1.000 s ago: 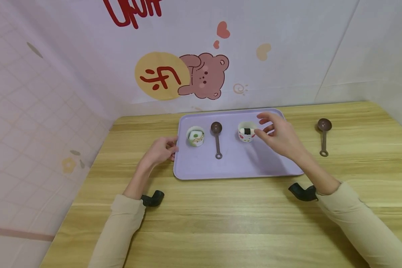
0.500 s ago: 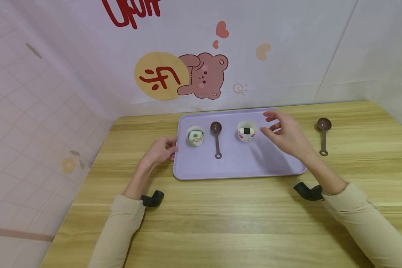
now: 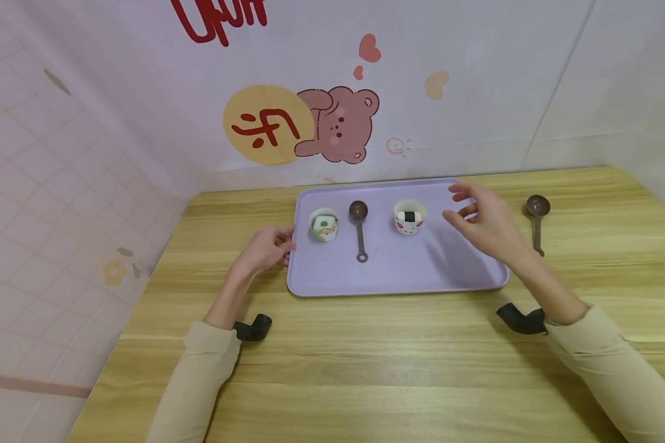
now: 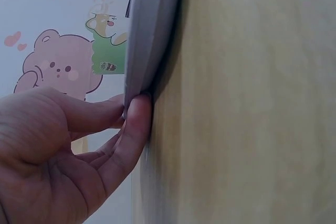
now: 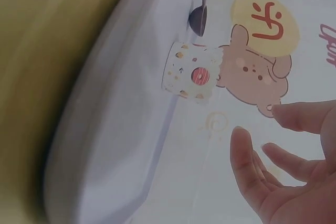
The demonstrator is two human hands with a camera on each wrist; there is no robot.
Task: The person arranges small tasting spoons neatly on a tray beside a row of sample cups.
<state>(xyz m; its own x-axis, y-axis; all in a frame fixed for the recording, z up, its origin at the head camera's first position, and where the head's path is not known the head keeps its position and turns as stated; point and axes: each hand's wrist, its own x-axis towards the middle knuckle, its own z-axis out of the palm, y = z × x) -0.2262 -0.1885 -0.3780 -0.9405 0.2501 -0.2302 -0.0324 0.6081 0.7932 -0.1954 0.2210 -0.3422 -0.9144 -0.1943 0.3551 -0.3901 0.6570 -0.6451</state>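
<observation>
My left hand (image 3: 266, 248) pinches the left rim of a lavender tray (image 3: 377, 271), thumb on top and fingers under the edge (image 4: 152, 30). Over the tray's right part my right hand (image 3: 487, 223) hangs with spread, slightly bent fingers and holds nothing. To its left stands a patterned paper cup (image 3: 409, 226), holding a white rice-roll-like piece with a black band (image 3: 409, 216). Another paper cup (image 3: 326, 234) at the tray's left holds a white-and-green piece (image 3: 324, 223). Between the cups lies a brown measuring spoon (image 3: 359, 231), its bowl toward the wall.
A second brown measuring spoon (image 3: 538, 215) lies on the wooden table (image 3: 366, 369), right of the tray. Behind the table rises a white wall cloth (image 3: 476, 92) with a printed bear. Dark curved pieces (image 3: 253, 328) stick out at both wrists.
My right hand has moved right, away from the cup with the black-banded piece; its thumb was at that piece a second ago. The left hand stays on the tray rim.
</observation>
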